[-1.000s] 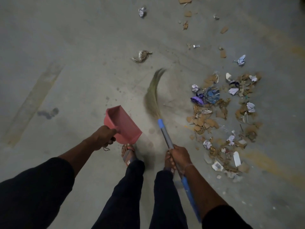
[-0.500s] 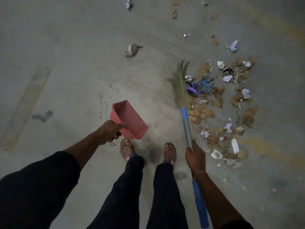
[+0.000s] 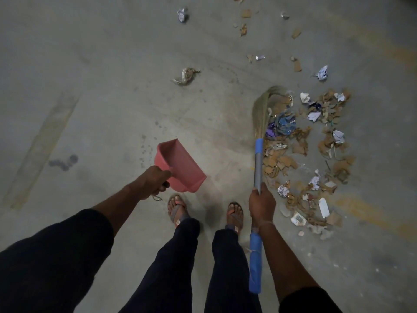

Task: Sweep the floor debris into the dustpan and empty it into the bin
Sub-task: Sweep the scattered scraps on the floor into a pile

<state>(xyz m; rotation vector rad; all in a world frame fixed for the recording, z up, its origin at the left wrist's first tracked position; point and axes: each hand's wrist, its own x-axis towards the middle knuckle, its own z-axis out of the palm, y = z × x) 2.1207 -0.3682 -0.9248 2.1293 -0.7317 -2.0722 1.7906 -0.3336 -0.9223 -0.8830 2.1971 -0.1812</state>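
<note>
My left hand point(image 3: 153, 182) grips the handle of a pink dustpan point(image 3: 180, 164), held off the floor in front of my feet with its mouth facing up. My right hand point(image 3: 261, 203) grips the grey-and-blue shaft of a grass broom point(image 3: 262, 109). The bristles lie bent on the floor against the left edge of a debris pile point(image 3: 302, 152) of torn cardboard, crumpled paper and blue-purple wrappers. No bin is in view.
Loose scraps lie farther off: a crumpled wrapper point(image 3: 185, 76), a paper ball point(image 3: 182, 15), another paper ball point(image 3: 323, 73) and cardboard bits point(image 3: 243, 30). My sandalled feet point(image 3: 178, 208) stand on the bare concrete floor, left of the pile. A dark stain point(image 3: 64, 161) marks the floor at left.
The broom has swung from left of the pile rightward until its bristles press into the pile's left edge. My right hand moved right with it. The dustpan stays held up.
</note>
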